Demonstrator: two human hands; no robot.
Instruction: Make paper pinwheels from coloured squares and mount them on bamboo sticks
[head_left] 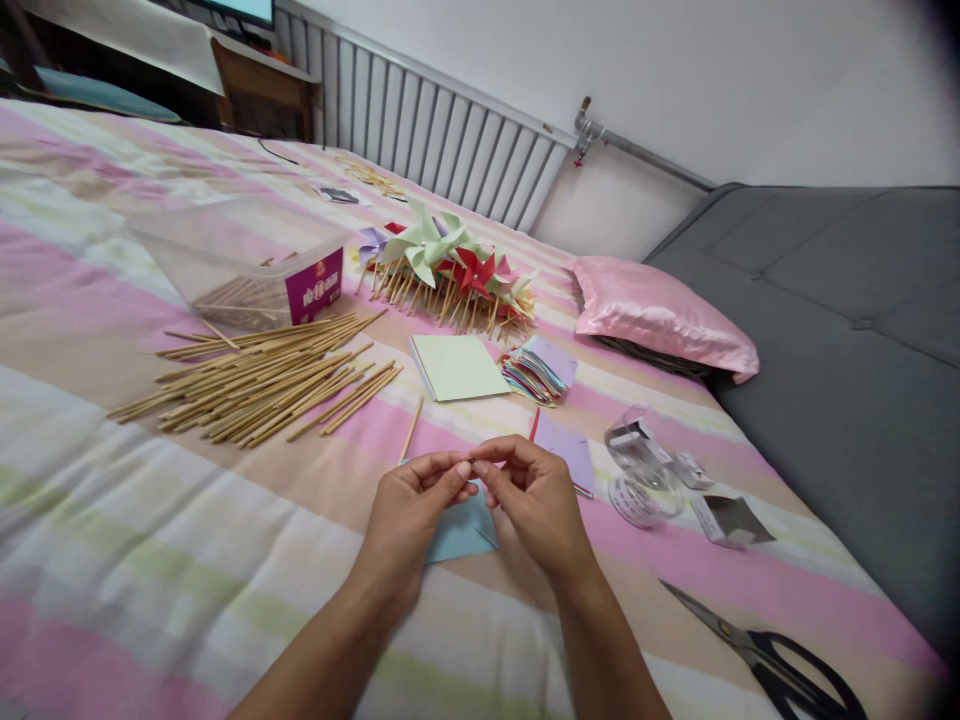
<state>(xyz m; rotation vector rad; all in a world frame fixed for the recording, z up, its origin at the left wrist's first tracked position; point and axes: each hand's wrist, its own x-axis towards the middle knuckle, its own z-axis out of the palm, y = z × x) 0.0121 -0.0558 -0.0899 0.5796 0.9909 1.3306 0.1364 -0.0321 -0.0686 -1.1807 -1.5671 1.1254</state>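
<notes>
My left hand [409,510] and right hand [536,500] pinch fingertips together over blue paper [461,530]; purple box label [315,287] beyond my fingers, unreadable.

A striped bed fills a plain white-walled room.
White radiator [442,140] at upper centre; grey sofa [847,330] at right; wooden chair [259,85] at upper left.

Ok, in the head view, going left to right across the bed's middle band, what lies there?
Pile of wooden sticks → green paper sheet → stack of coloured paper squares → clear plastic containers → small grey folded box. Nearer the camera, the left hand and right hand meet over a blue paper piece.
</notes>
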